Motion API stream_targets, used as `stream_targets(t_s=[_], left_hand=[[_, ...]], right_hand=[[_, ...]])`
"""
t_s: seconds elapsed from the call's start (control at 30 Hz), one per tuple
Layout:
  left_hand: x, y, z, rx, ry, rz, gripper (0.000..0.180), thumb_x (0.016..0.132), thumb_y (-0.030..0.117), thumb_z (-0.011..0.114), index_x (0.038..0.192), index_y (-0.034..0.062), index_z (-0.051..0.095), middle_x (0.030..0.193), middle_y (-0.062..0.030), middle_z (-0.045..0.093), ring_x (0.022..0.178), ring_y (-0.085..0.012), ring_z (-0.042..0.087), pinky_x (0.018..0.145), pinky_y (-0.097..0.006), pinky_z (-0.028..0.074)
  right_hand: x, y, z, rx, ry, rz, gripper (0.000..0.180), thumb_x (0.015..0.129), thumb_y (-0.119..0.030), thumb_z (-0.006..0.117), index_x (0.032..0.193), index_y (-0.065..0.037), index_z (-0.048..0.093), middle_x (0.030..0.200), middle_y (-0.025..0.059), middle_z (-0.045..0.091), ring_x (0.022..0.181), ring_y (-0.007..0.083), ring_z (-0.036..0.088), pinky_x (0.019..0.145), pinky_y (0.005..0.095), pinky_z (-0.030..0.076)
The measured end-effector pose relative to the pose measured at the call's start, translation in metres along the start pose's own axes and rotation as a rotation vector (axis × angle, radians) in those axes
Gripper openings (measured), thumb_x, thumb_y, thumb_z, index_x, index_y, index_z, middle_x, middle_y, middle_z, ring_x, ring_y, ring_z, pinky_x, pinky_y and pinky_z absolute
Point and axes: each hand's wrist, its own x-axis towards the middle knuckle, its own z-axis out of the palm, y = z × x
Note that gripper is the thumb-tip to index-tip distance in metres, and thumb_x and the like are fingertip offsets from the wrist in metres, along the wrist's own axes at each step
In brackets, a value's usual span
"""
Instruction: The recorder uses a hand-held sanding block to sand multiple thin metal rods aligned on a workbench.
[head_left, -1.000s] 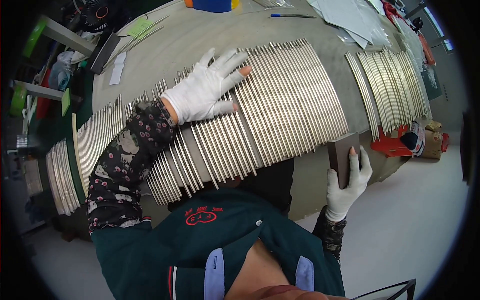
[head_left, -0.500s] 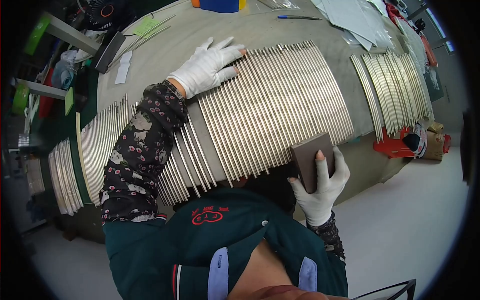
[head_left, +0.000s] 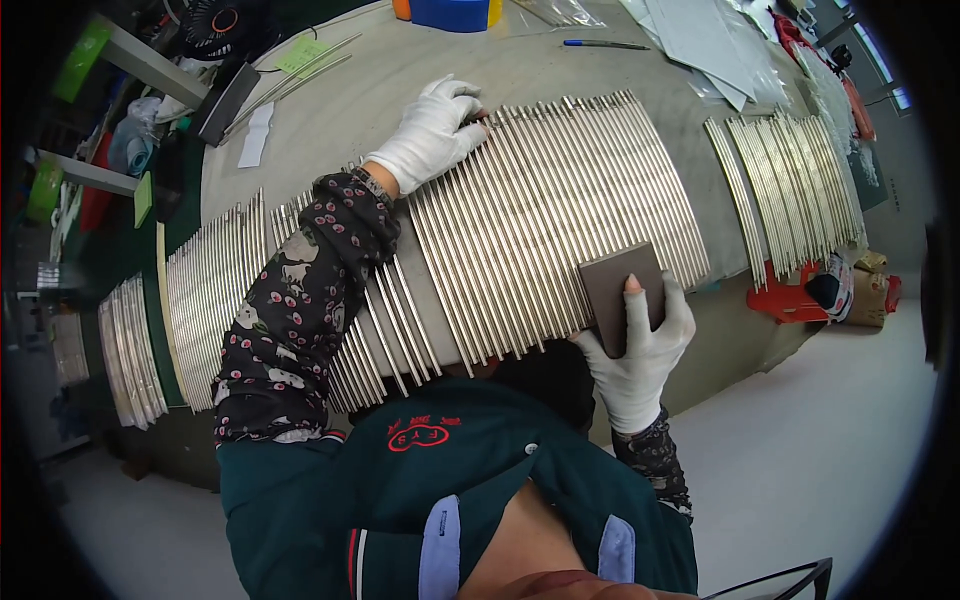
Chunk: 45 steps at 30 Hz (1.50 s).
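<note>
A wide row of shiny metal rods [head_left: 560, 210] lies side by side on the grey table. At the row's far left corner is my left hand [head_left: 430, 135], in a white glove with bare fingertips. Its fingers curl around the rods' far ends, and the thumb rests against the leftmost ones. My right hand [head_left: 645, 340], gloved the same way, grips a flat brown-grey block [head_left: 612, 285] between thumb and fingers. That block stands at the near right ends of the row, covering some of them. A few separate rods [head_left: 405, 315] lie under and beside my left forearm.
More rods [head_left: 215, 290] lie at the left, with a wrapped bundle [head_left: 132, 350] beyond. Another rod group [head_left: 795, 190] is at the right, near a red container [head_left: 785, 300]. A blue pen [head_left: 605, 44], white sheets [head_left: 700, 45] and a paper strip [head_left: 256, 135] lie at the back.
My left hand has gone from spread fingers to curled ones at the rods' far corner. My right hand has moved the block slightly away from me, onto the rods' near ends.
</note>
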Motion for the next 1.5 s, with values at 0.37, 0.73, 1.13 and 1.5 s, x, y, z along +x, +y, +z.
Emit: stream_targets(t_s=[0.37,0.73,1.13,1.5], left_hand=[[-0.008,0.068,-0.032,-1.104,0.097,-0.462,0.033,0.092,0.012,0.057,0.118,-0.0032,0.044,0.092,-0.0070,0.063,0.060,-0.0036,0.053,0.049,-0.015,0.042],[-0.014,0.068,-0.032,-1.135,0.188,-0.497,0.027,0.093,0.010,0.056,0.115,-0.0038,0.047,0.089,-0.0086,0.063,0.059,-0.0037,0.054,0.050,-0.014,0.044],[-0.016,0.072,-0.038,-1.113,0.217,-0.486,0.027,0.093,0.010,0.056,0.114,-0.0040,0.047,0.088,-0.0099,0.063,0.059,-0.0051,0.055,0.052,-0.016,0.046],[-0.015,0.074,-0.036,-1.113,0.192,-0.486,0.027,0.092,0.009,0.056,0.114,-0.0042,0.047,0.089,-0.0102,0.063,0.059,-0.0055,0.056,0.052,-0.016,0.047]], right_hand=[[-0.008,0.005,0.007,0.026,0.045,0.001,0.100,0.055,-0.030,0.087,0.141,-0.022,0.038,0.134,0.0235,0.035,0.112,0.0384,0.042,0.093,0.0484,0.038],[0.050,-0.056,0.004,0.193,-0.047,-0.134,0.058,0.065,-0.026,0.077,0.119,-0.010,0.059,0.117,0.0234,0.047,0.100,0.0376,0.049,0.085,0.0450,0.043],[0.074,-0.015,0.012,-0.082,0.115,0.067,0.052,0.066,-0.022,0.074,0.115,-0.012,0.061,0.116,0.0246,0.047,0.096,0.0384,0.051,0.081,0.0445,0.045],[0.057,-0.044,0.006,0.168,-0.019,-0.198,0.054,0.065,-0.022,0.075,0.117,-0.013,0.061,0.120,0.0234,0.044,0.098,0.0366,0.049,0.084,0.0445,0.043]])
